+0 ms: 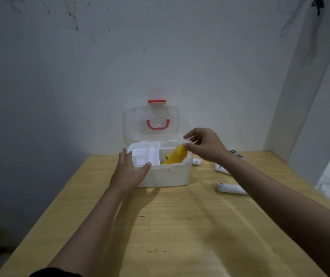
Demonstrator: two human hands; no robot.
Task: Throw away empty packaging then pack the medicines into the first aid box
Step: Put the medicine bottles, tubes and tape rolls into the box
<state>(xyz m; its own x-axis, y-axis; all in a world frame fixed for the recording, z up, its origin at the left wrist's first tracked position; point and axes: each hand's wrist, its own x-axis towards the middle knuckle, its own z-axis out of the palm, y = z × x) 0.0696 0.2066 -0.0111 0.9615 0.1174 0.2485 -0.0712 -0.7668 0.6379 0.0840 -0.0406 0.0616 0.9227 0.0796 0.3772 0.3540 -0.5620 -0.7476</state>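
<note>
A white first aid box [166, 176] stands open on the wooden table [180, 226], its clear lid [152, 122] with a red handle leaning back against the wall. My left hand [129, 170] rests flat on the box's front left corner, fingers spread. My right hand [204, 144] pinches the top end of a yellow tube [177, 154], which slants down into the box's right compartment. A white inner tray [146, 154] fills the left part of the box. White tubes lie on the table to the right: one [231, 188] near my right forearm, another [221, 168] and a small one [197, 161] closer to the box.
The table stands in a corner, with a white wall behind it and a column [300, 96] at the right. A green-striped item [236, 152] lies behind my right wrist. The floor at the lower left is dark.
</note>
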